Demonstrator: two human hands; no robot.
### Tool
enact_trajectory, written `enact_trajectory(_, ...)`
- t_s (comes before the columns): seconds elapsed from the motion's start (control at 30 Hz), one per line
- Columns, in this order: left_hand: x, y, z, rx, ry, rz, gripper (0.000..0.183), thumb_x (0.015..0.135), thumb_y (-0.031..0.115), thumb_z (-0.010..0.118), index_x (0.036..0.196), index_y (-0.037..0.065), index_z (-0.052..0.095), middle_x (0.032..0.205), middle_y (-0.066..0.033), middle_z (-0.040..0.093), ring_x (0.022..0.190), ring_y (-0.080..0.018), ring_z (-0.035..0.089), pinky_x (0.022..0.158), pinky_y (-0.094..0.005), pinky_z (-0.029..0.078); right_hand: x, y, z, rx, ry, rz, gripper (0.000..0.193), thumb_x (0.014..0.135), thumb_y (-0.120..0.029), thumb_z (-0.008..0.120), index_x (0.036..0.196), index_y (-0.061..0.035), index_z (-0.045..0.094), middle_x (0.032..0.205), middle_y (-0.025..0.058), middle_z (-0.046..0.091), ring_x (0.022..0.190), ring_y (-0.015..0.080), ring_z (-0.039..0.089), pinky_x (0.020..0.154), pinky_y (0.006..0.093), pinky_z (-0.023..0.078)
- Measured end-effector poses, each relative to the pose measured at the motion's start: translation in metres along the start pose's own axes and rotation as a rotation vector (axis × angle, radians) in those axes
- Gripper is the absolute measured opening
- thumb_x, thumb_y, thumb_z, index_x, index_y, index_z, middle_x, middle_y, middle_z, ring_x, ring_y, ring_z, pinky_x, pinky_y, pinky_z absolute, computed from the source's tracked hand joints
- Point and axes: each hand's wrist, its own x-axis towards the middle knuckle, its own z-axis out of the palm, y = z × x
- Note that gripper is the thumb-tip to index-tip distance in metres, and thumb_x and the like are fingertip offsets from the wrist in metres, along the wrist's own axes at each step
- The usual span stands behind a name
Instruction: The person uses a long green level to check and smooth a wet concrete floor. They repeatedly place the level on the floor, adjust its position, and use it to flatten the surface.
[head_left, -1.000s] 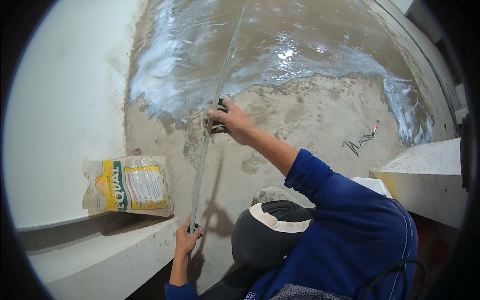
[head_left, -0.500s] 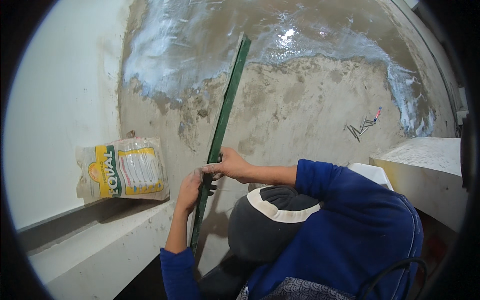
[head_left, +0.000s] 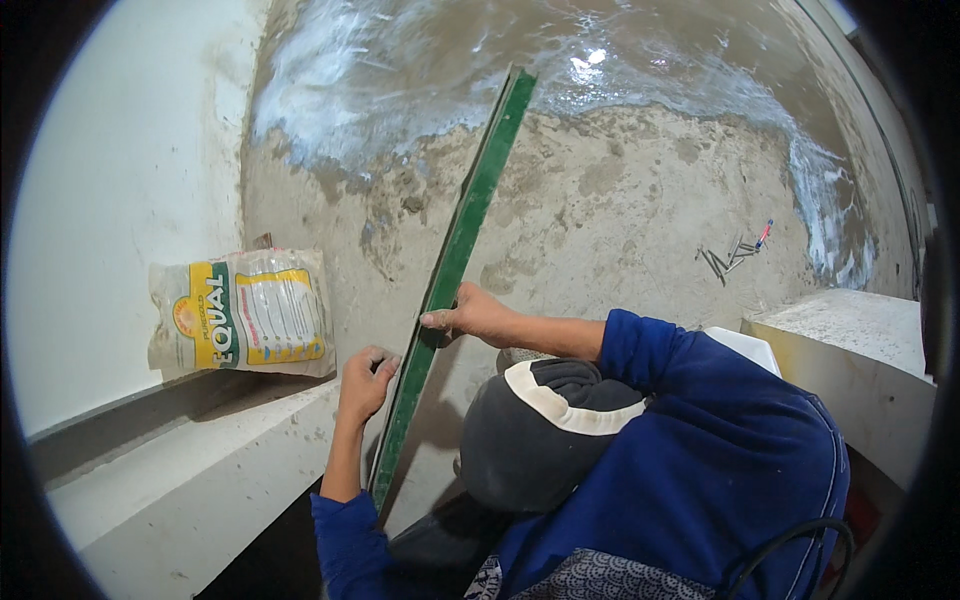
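Note:
A long green metal channel slants across the middle, its upper end over the floor and its lower end down by my left sleeve. My right hand grips it near the middle, thumb laid over the green face and fingers behind. Just left of the channel is my left hand, off the metal, its fingers loosely curled and the thumb a little apart. Nothing shows in it.
A printed cement-type bag lies at left on a pale ledge. Several short metal pieces and a red-and-blue pen-like item lie on the rough floor. Whitish wet liquid spreads beyond. A white block stands at right.
My left hand has let go of the channel and moved slightly left. The channel has turned, its upper end shifting right and its green face showing more broadly, with my right hand still on it.

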Motion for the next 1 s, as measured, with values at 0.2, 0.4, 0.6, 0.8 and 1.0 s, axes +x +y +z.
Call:
enact_trajectory(0.2,-0.047,-0.016,-0.004,0.228,0.077,0.108,0.008,0.08,0.007,0.068,0.082,0.0,0.065,0.081,-0.019,0.06,0.078,-0.0381,0.059,0.07,-0.0424,0.046,0.003,0.013,-0.014,0.074,0.012,0.002,0.03,0.081,-0.021,0.079,0.097,0.0019,0.066,0.083,0.0089,0.068,0.069,0.0185,0.066,0.064,0.0333,0.055)
enact_trajectory(0.4,-0.162,-0.075,-0.01,0.611,0.09,0.021,0.004,0.076,0.002,0.062,0.08,0.002,0.062,0.08,-0.0165,0.058,0.083,-0.0374,0.057,0.075,-0.0455,0.046,0.009,0.04,-0.039,0.111,0.021,0.055,0.035,0.086,-0.019,0.073,0.112,0.0018,0.061,0.098,0.0107,0.068,0.084,0.0225,0.067,0.072,0.0385,0.059)
enact_trajectory(0.6,-0.354,-0.165,-0.023,1.155,-0.198,-0.267,0.005,0.072,0.009,0.058,0.074,0.007,0.062,0.082,-0.0158,0.059,0.084,-0.0327,0.059,0.075,-0.0447,0.044,0.038,0.063,-0.076,0.157,0.238,0.09,0.033,0.09,-0.014,0.069,0.114,0.0008,0.052,0.101,0.0097,0.065,0.089,0.0262,0.066,0.078,0.0441,0.056)
enact_trajectory(0.8,-0.525,-0.233,-0.088,0.91,0.476,-1.27,0.03,0.088,0.009,0.055,0.117,0.001,0.06,0.111,-0.0246,0.062,0.111,-0.0399,0.058,0.096,-0.0473,0.044,0.049,0.065,-0.101,0.303,0.014,0.155,0.022,0.091,-0.022,0.069,0.107,-0.0081,0.061,0.102,0.007,0.066,0.101,0.0239,0.062,0.093,0.0517,0.049)
enact_trajectory(1.0,-0.444,-0.234,-0.04,0.45,0.62,-1.018,0.079,0.086,0.021,0.071,0.151,0.004,0.028,0.147,-0.0239,0.041,0.136,-0.0395,0.04,0.111,-0.0411,0.035,0.041,0.057,-0.107,0.336,-0.244,0.128,0.032,0.087,-0.024,0.073,0.111,-0.0055,0.063,0.105,0.0092,0.068,0.109,0.0281,0.062,0.102,0.0546,0.042)
